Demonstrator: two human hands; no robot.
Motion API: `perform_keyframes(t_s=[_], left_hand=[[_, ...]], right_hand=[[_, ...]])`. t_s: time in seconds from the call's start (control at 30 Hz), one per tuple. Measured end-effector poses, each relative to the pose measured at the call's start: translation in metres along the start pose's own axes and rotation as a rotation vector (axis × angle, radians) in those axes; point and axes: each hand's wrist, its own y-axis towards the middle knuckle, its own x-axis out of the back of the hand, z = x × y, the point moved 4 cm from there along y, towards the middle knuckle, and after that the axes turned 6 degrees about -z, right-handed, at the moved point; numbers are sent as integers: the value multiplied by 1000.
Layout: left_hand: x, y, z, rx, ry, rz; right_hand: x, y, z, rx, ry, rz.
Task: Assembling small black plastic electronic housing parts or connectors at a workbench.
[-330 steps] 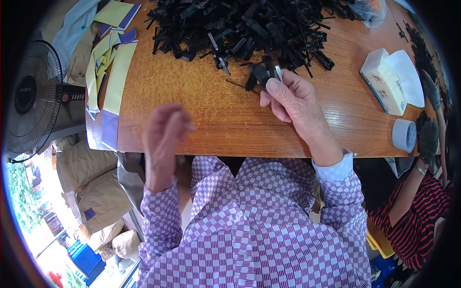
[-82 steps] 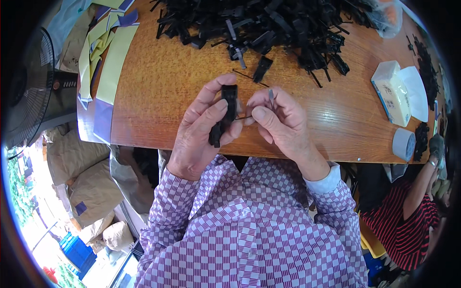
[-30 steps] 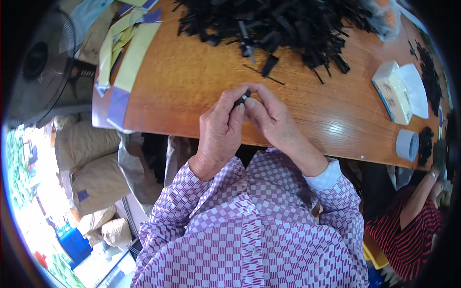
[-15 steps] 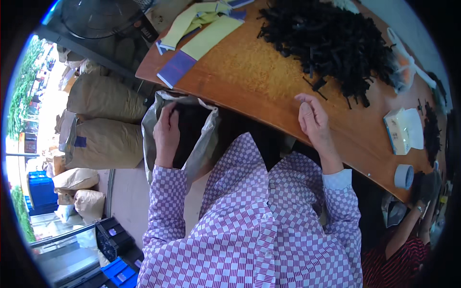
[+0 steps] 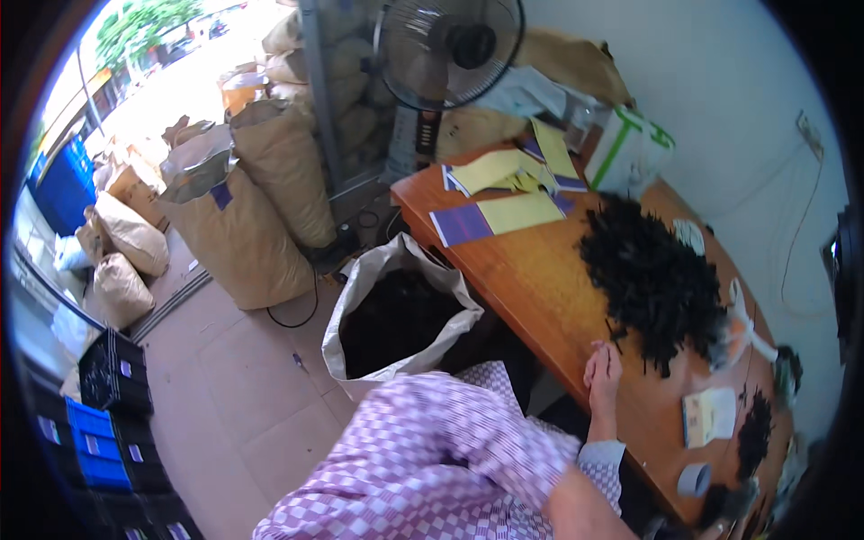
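Observation:
My right hand is at the near edge of the brown wooden table, fingers loosely apart, with no object visible in it. Beyond it lies a large heap of short black strips, which the hand is not gripping. My left arm is bent across my body in its checked purple sleeve. Its bare forearm leaves the picture at the bottom, so the left hand is hidden. A pale open sack stands on the floor against the table, with black material inside.
Yellow and purple paper strips lie at the table's far end. A tissue pack, a tape roll and a smaller black pile are on the right. Brown sacks, a fan and stacked crates stand around.
My left hand has come out of the pale sack and swung rightward across my body, out of view. The view has turned and tilted up. My right hand stays at the table edge.

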Motion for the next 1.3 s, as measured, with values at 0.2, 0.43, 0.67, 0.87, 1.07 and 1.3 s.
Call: perform_keyframes(t_s=[0.2,0.43,0.67,0.87,1.07,1.3], left_hand=[[-3,-11,-9,-6,74,-27],[-5,-21,-14,51,108,-65],[-9,-32,-21,80,158,-108],[-15,-35,-14,104,97,-113],[-25,-33,11,115,-73,-80],[-31,-18,42,110,-277,19]], right_hand=[[-7,4,1,20,-7,34],[-4,4,0,68,39,28],[-1,1,-1,54,66,7],[-2,0,3,55,65,4],[-3,3,3,45,43,-16],[-2,3,-2,12,83,-20]])
